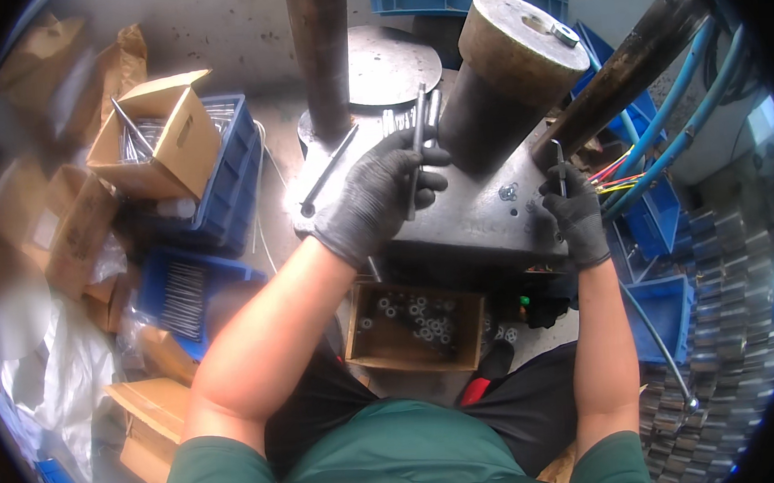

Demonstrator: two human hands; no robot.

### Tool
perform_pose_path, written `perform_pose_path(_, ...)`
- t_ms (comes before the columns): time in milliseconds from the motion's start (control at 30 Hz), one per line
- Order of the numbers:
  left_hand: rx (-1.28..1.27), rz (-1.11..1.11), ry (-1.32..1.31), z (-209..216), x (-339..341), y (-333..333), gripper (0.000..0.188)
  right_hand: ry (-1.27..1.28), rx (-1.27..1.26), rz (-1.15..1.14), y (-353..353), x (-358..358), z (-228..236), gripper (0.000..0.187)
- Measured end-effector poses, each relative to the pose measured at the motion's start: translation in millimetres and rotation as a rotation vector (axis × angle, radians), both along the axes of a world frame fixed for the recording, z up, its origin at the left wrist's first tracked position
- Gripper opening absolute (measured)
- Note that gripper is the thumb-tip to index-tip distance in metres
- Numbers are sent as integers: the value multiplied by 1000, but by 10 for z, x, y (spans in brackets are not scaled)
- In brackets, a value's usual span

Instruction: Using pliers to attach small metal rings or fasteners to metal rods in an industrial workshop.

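Observation:
My left hand (383, 188), in a black glove, is closed around a slim dark metal rod (420, 131) above the machine's metal table. The rod stands nearly upright and pokes out above and below the fingers. Several shiny metal rods (394, 121) lie just behind this hand. To its left, a longer dark rod (332, 166) rests on the metal table (484, 221). At the table's right edge, my right hand (577, 219), also gloved in black, grips a thin metal pick (561, 159) with a bent tip pointing up.
A thick steel cylinder (506, 81) and a steel column (320, 49) rise from the table. Below its front edge sits a cardboard box of metal rings (355, 341). Boxes and a blue bin (237, 171) crowd the left. Blue hoses (689, 131) and stacked metal parts (733, 307) line the right.

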State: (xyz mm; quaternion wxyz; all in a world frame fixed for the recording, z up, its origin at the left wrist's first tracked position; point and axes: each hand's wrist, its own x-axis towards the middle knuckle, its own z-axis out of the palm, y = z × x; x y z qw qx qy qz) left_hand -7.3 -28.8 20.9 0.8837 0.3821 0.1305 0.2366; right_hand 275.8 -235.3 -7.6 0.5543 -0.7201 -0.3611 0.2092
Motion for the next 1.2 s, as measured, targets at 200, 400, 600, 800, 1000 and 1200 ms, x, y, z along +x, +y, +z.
perform_pose_path(200, 29, -102, 204, -81, 223, -525, 37, 136, 203, 112, -88, -577, 312, 46)
perform_pose_path(400, 302, -205, 262, -194, 291, -737, 40, 149, 160, 178, -89, -1120, 444, 67)
perform_pose_path(600, 181, -275, 234, -150, 362, -872, 46, 210, 145, 111, -138, -1186, 383, 66)
perform_pose_path(800, 194, -253, 228, -149, 363, -884, 38, 305, 41, 77, -218, -1108, 436, 67)
perform_pose_path(1000, 52, -110, 307, -243, 359, -704, 28, 376, -119, 207, -304, -1036, 588, 78)
perform_pose_path(1200, 16, -56, 346, -215, 357, -605, 26, -833, -100, 159, -324, -969, 524, 65)
